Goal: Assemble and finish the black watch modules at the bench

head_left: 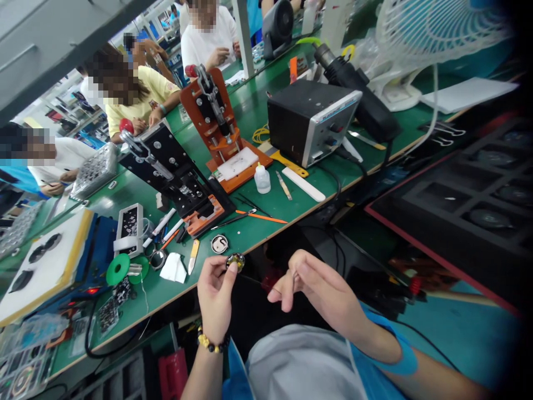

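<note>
My left hand (216, 289), with a beaded bracelet at the wrist, pinches a small round part (235, 262) with a dark rim and yellowish inside, just off the table's front edge. To its right, my right hand (310, 280) is closed, thumb and fingers pressed together; anything between them is too small to make out. Behind the left hand, a round silver case (219, 243) lies on the green table (245, 230). Near it are a yellow-handled blade (194, 256) and a crumpled white cloth (172, 268).
Two lever presses, one black (166, 161) and one orange (214, 116), stand behind. A black control box (312, 119), a small bottle (262, 179) and a fan (441, 33) are further right. Green spools (118, 269) sit left. A foam tray (466, 194) is at right. People work across the table.
</note>
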The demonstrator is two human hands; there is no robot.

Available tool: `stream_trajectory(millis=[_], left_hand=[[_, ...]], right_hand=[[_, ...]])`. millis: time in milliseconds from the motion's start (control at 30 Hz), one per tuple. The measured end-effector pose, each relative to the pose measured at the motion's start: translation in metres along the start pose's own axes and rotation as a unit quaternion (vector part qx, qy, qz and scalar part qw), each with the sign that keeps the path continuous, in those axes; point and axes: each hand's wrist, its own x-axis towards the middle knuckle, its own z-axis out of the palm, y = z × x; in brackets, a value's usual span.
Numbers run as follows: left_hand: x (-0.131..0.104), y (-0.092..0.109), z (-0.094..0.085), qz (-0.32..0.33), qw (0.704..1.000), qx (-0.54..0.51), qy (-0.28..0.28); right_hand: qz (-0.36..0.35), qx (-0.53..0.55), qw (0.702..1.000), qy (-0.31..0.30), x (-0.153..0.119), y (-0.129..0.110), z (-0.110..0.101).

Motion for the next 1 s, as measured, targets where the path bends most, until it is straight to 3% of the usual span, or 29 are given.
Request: stream_trajectory(millis=[100,233,333,433,533,733,867,1000], left_hand=[[0.001,0.005,0.002,-0.05,0.993,-0.104,-0.019],[-0.001,0.01,0.009,-0.113,0.974,-0.194,-0.035],[-0.003,0.01,0.012,-0.118,0.972,-0.201,-0.024],[-0.002,0.009,0.011,-0.119,0.965,-0.236,-0.009],[0.001,0.007,0.008,-0.136,0.953,-0.272,-0.006],[0.0,-0.001,-0.003,-0.147,0.956,-0.255,0.01],[-0.005,-0.004,-0.008,-0.131,0.965,-0.224,0.044],[-0.007,-0.009,-0.017,-0.075,0.975,-0.194,0.079]], right_hand=[[-0.001,-0.048,0.999,0.009,0.003,0.006,-0.004],[0.07,-0.134,0.988,0.003,0.014,0.03,-0.005],[0.121,-0.21,0.969,-0.043,0.017,0.042,-0.004],[0.129,-0.293,0.942,-0.099,0.016,0.04,-0.004],[0.066,-0.378,0.919,-0.091,0.018,0.026,-0.007],[-0.187,-0.481,0.856,0.021,0.044,-0.012,-0.01],[-0.286,-0.556,0.776,0.089,0.076,-0.038,-0.016],[-0.296,-0.646,0.691,0.135,0.102,-0.059,-0.036]])
